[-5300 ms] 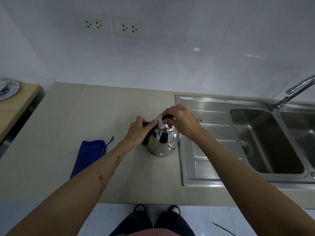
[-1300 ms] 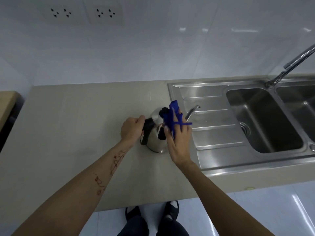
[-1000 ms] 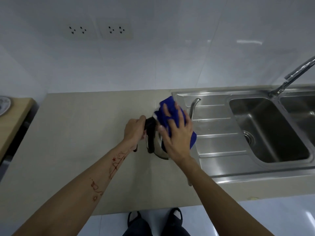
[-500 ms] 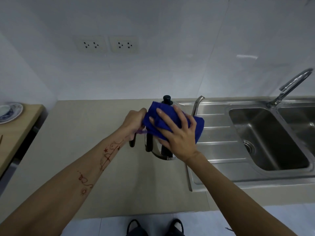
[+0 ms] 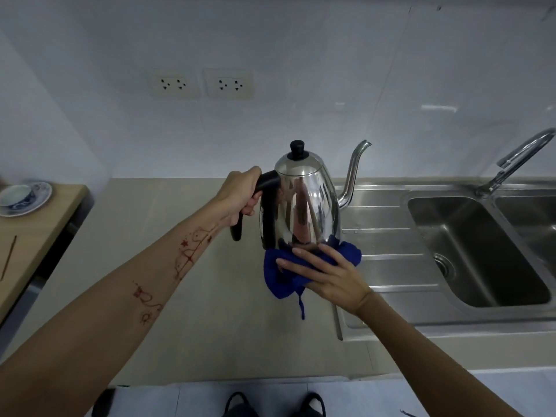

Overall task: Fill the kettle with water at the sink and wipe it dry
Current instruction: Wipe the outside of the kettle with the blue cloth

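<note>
Counter (image 5: pixel 240 326) below; fingers (image 5: pixel 301 263) under kettle (image 5: pixel 304 206) base.

**Kettle lifted, cloth at its base**

We are holding the polished steel kettle (image 5: pixel 304 206) upright in the air by the left end of the sink (image 5: pixel 391 188), our left hand (image 5: pixel 240 194) gripping its black handle. Its lid is sitting closed under a black knob, and its thin curved spout is pointing right. Our right hand (image 5: pixel 328 275) is pressing the blue cloth (image 5: pixel 279 281) against the kettle's lower edge, with a strand dangling below.
</note>
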`<state>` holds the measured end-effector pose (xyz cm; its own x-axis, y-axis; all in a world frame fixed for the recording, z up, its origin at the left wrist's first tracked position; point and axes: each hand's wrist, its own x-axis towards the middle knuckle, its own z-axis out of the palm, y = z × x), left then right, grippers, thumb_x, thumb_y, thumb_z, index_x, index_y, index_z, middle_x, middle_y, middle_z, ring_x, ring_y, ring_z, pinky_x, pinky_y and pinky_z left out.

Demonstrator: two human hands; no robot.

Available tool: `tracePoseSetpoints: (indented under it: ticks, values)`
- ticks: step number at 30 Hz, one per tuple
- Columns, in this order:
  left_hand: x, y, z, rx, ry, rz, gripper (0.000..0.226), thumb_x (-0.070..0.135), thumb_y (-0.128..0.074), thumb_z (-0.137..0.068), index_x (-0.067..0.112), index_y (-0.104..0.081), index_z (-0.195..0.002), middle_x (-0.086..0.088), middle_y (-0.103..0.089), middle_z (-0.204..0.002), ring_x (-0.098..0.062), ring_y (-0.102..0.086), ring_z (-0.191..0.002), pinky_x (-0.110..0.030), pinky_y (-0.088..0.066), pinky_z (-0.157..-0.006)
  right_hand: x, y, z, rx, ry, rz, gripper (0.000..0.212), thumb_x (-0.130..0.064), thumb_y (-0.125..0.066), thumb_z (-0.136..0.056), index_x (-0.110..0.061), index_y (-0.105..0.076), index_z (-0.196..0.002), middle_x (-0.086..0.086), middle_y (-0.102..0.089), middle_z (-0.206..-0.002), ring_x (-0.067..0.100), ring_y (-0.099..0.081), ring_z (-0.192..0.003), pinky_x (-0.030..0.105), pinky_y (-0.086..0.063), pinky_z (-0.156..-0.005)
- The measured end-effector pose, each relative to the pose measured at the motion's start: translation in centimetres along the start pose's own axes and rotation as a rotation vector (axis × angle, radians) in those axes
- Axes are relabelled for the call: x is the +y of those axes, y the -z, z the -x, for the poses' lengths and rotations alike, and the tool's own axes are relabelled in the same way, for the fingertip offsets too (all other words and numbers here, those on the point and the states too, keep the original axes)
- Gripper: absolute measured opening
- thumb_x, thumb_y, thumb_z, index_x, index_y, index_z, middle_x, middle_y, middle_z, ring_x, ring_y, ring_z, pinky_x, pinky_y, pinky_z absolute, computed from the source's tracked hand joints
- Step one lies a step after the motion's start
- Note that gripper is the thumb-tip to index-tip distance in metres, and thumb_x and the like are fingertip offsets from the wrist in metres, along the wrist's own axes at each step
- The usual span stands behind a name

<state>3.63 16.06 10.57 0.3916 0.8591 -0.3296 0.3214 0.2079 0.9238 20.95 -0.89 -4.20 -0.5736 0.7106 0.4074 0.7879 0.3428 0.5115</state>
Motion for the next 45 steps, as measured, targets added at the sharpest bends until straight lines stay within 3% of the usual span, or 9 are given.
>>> tracePoseSetpoints:
  ticks: [9, 11, 14, 21, 25, 28, 33, 38, 45]
  values:
    - [1.4, -0.2, -0.1, 0.026, -0.039, 0.013, 0.038, 0.021, -0.041, -0.089, 0.012, -0.041, -0.052, 0.004, -0.035, -0.033, -0.010, -0.025, -0.029, -0.024, -0.026, -0.042, 0.9, 2.8, -3.4, 0.178, -0.195, -0.141, 0.019, -0.016, -0.057, -0.088, -0.027, -0.061, -0.104, -0.010, -0.038, -0.147, 0.023, -0.041, -0.127, 0.034, -0.029, -0.098]
    - [0.7, -0.3, -0.2, 0.027, -0.017, -0.007, 0.035, 0.020, -0.042, -0.088, 0.012, -0.041, -0.053, 0.004, -0.035, -0.034, -0.010, -0.025, -0.029, -0.023, -0.025, -0.041, 2.7, 3.7, -5.3, 0.276, -0.316, -0.172, 0.020, -0.016, -0.062, -0.085, -0.021, -0.064, -0.105, -0.005, -0.038, -0.146, 0.026, -0.039, -0.129, 0.033, -0.025, -0.105]
    - [-0.2, -0.4, -0.5, 0.040, 0.003, 0.003, 0.032, 0.021, -0.045, -0.089, 0.014, -0.041, -0.059, 0.002, -0.040, -0.040, -0.014, -0.029, -0.039, -0.023, -0.024, -0.042, 5.0, 4.2, -8.4, 0.303, -0.483, -0.240, 0.061, -0.023, -0.077, -0.077, -0.016, -0.050, -0.130, 0.002, -0.035, -0.150, 0.027, -0.035, -0.136, 0.042, -0.028, -0.111]
    - [-0.2, -0.1, 0.1, -0.003, 0.015, -0.048, 0.037, 0.020, -0.040, -0.089, 0.011, -0.041, -0.053, 0.004, -0.035, -0.033, -0.010, -0.026, -0.027, -0.023, -0.026, -0.041, -0.7, 1.4, -5.5, 0.262, -0.487, -0.172, 0.049, -0.041, -0.062, -0.091, -0.030, -0.046, -0.135, 0.000, -0.038, -0.150, 0.027, -0.028, -0.142, 0.060, -0.028, -0.111]
    - [-0.3, 0.1, 0.5, -0.006, 0.022, 0.023, 0.039, 0.020, -0.039, -0.090, 0.012, -0.039, -0.052, 0.005, -0.033, -0.032, -0.009, -0.023, -0.028, -0.027, -0.024, -0.045, 2.1, 2.5, -6.8, 0.326, -0.707, -0.366, 0.066, -0.017, -0.065, -0.090, -0.026, -0.031, -0.145, -0.001, -0.014, -0.160, 0.031, -0.020, -0.145, 0.052, -0.029, -0.115]
    - [0.5, 0.4, 0.5, -0.010, 0.006, 0.027, 0.038, 0.020, -0.039, -0.091, 0.012, -0.039, -0.054, 0.005, -0.034, -0.033, -0.009, -0.024, -0.029, -0.025, -0.024, -0.042, 3.2, 4.1, -10.9, 0.497, -0.918, -0.428, 0.050, -0.020, -0.058, -0.094, -0.016, -0.040, -0.141, 0.009, -0.026, -0.154, 0.035, -0.026, -0.142, 0.051, -0.032, -0.113]
    - [0.0, 0.8, 0.8, -0.020, 0.015, 0.017, 0.037, 0.021, -0.040, -0.088, 0.012, -0.039, -0.052, 0.003, -0.033, -0.034, -0.012, -0.023, -0.031, -0.025, -0.023, -0.044, -0.3, 2.8, -7.6, 0.397, -0.563, -0.295, 0.049, -0.038, -0.061, -0.092, -0.024, -0.048, -0.137, 0.002, -0.039, -0.147, 0.033, -0.033, -0.138, 0.064, -0.034, -0.104]
    - [-0.8, 1.1, 1.3, -0.044, 0.032, 0.009, 0.039, 0.023, -0.038, -0.089, 0.013, -0.038, -0.051, 0.003, -0.032, -0.035, -0.012, -0.022, -0.031, -0.025, -0.025, -0.043, 1.9, 3.5, -6.6, 0.330, -0.736, -0.550, 0.059, -0.037, -0.054, -0.092, -0.031, -0.029, -0.145, -0.005, -0.014, -0.159, 0.032, -0.023, -0.144, 0.054, -0.033, -0.111]
    - [1.0, 1.9, 1.0, -0.034, 0.009, -0.027, 0.035, 0.020, -0.041, -0.089, 0.015, -0.038, -0.055, 0.001, -0.035, -0.040, -0.011, -0.024, -0.031, -0.020, -0.022, -0.037, 3.9, 5.0, -10.1, 0.387, -0.434, -0.201, 0.049, -0.050, -0.070, -0.081, -0.022, -0.068, -0.121, 0.005, -0.054, -0.142, 0.031, -0.043, -0.131, 0.051, -0.040, -0.100]
